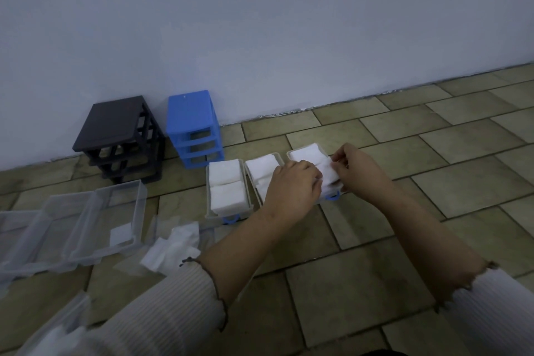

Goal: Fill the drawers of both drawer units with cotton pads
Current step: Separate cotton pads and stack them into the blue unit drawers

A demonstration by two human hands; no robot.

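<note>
Three pale drawers with blue handles lie side by side on the tiled floor, each holding white cotton pads: a left drawer (212,212), a middle drawer (250,172) and a right drawer (290,153). Both hands hold a small stack of cotton pads (328,172) over the right drawer. My left hand (294,185) grips its left edge, and my right hand (358,170) pinches its right edge. The black drawer unit (115,136) and the blue drawer unit (193,124) stand drawerless against the wall.
Clear plastic drawers (86,225) lie at the left, one with a single pad inside. A torn plastic wrapper with loose pads (173,246) lies in front of them. Another clear container (57,326) sits at the bottom left. A pale wall (260,23) bounds the floor behind.
</note>
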